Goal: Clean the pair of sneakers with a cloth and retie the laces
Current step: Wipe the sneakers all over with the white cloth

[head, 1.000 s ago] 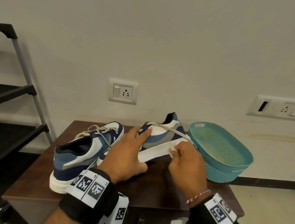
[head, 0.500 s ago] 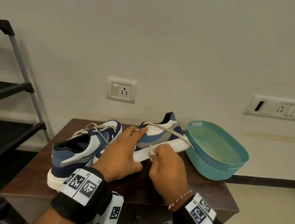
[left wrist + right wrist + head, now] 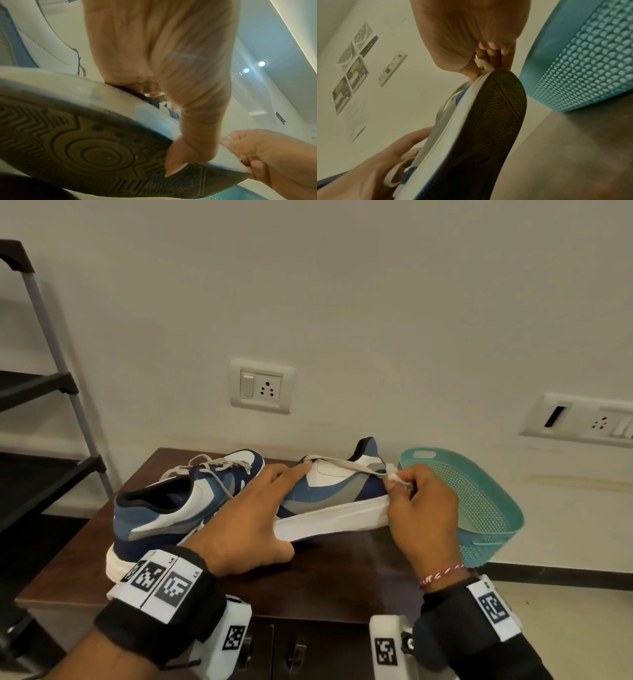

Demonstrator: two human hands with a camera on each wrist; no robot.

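Note:
Two blue, grey and white sneakers are on a brown table (image 3: 342,583). The left sneaker (image 3: 171,508) stands upright with loose laces (image 3: 212,470). The right sneaker (image 3: 335,494) is tipped onto its side, white sole edge toward me. My left hand (image 3: 260,508) grips its front, fingers on the upper and thumb (image 3: 176,166) hooked under the tread (image 3: 85,142). At the heel end my right hand (image 3: 407,491) pinches a small white cloth (image 3: 394,477) against the shoe; the cloth (image 3: 482,66) shows between its fingers. A loose lace (image 3: 346,463) runs across the upper.
A teal perforated basket (image 3: 486,508) sits right beside my right hand, at the table's right end. A dark shelf rack (image 3: 51,392) stands to the left. Wall sockets (image 3: 262,386) are behind the shoes. The table's front edge lies just below my wrists.
My right hand slid the cloth left to the middle of the white sole edge, then back right to the heel. The left hand kept its hold on the sneaker.

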